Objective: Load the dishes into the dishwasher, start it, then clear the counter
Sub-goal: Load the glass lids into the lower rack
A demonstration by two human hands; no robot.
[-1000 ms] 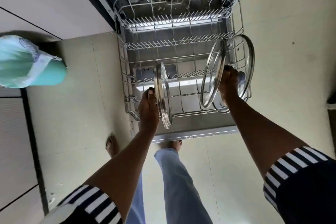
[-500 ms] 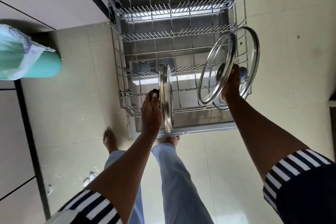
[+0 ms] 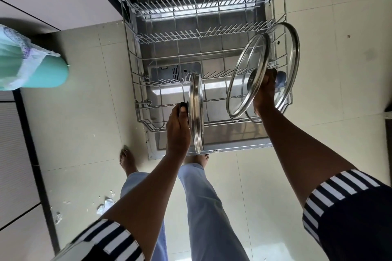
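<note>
At the far left a teal bin (image 3: 31, 65) with a liner stands on the floor, well apart from the work. We count one pulled-out lower rack (image 3: 191, 35), three lids and two hands.

The left hand (image 3: 178, 131) grips a steel-rimmed lid (image 3: 196, 112) by its black knob. The lid is upright and edge-on to us, its plane running near to far. It hangs over the near middle of the rack, so the tines lie straight below and just beyond that hand.

To the right, the right hand (image 3: 265, 93) is curled round the knob of a glass lid (image 3: 246, 74), which tilts with its top leaning right, above the rack's right half.

Just beyond that hand is a third lid (image 3: 290, 59) with a blue knob, against the rack's right wall. It seems to stand in the rack, but we cannot tell whether any fingers touch it.

We judge the left hand nearer to an open row. Its lid needs only lowering, rim first, between the tines.
</note>
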